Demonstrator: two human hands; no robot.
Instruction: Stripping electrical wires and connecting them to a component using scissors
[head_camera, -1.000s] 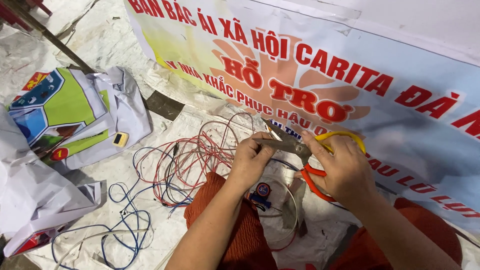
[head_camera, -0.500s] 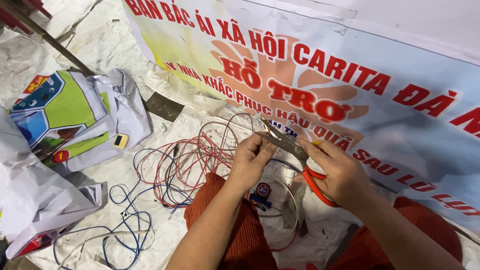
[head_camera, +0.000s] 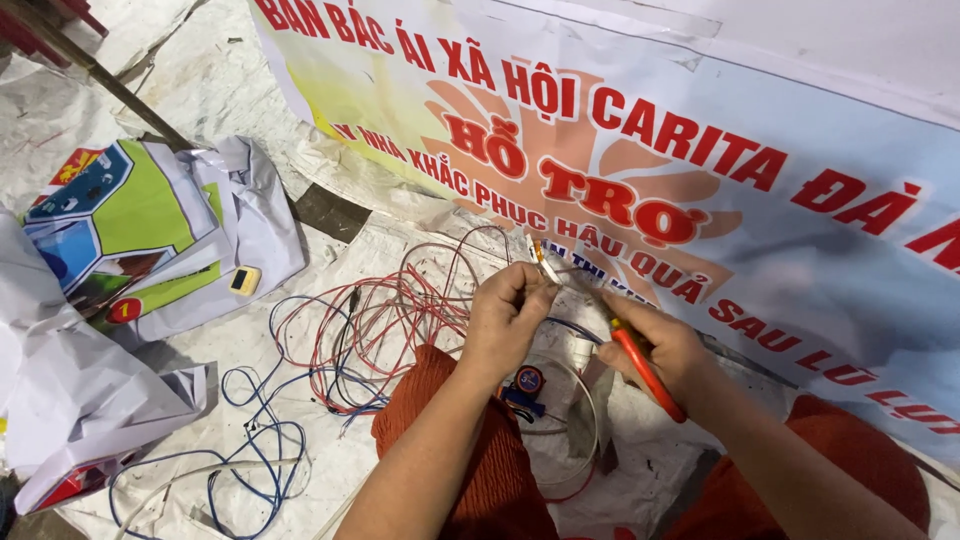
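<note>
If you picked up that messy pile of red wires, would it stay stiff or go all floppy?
Probably floppy: the red wires lie in loose, curling loops. They look thin, so likely light. They cross the blue wires beside them, so those might snag and drag along. The left hand pinches one wire end.

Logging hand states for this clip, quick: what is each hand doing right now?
Left hand: closed, pinching the bared wire ends between its fingertips.
Right hand: closed around the red-handled tool, whose tip reaches toward the wire ends.

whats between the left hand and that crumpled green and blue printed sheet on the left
In the head view, a loose tangle of red and blue wires lies on the white ground sheet between the left hand and the printed sheet.
</note>
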